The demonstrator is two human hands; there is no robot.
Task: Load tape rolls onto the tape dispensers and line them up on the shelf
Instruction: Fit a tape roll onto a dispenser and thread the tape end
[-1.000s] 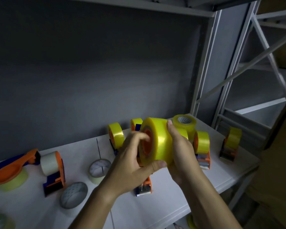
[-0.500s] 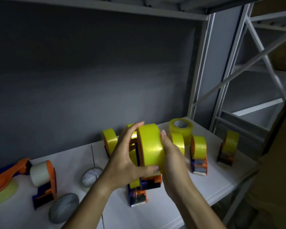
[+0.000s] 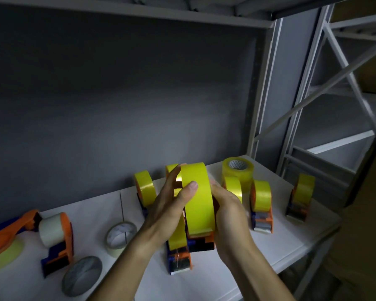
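Gripping the yellow tape roll [image 3: 199,198], the left hand [image 3: 172,210] curls its thumb across the tread. The right hand [image 3: 229,213] cups the roll's far side and the orange dispenser [image 3: 201,240] beneath

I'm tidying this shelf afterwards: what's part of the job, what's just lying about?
Job: yellow roll on held dispenser, both hands; loaded dispensers; loose rolls.
Lying about: nothing obvious.
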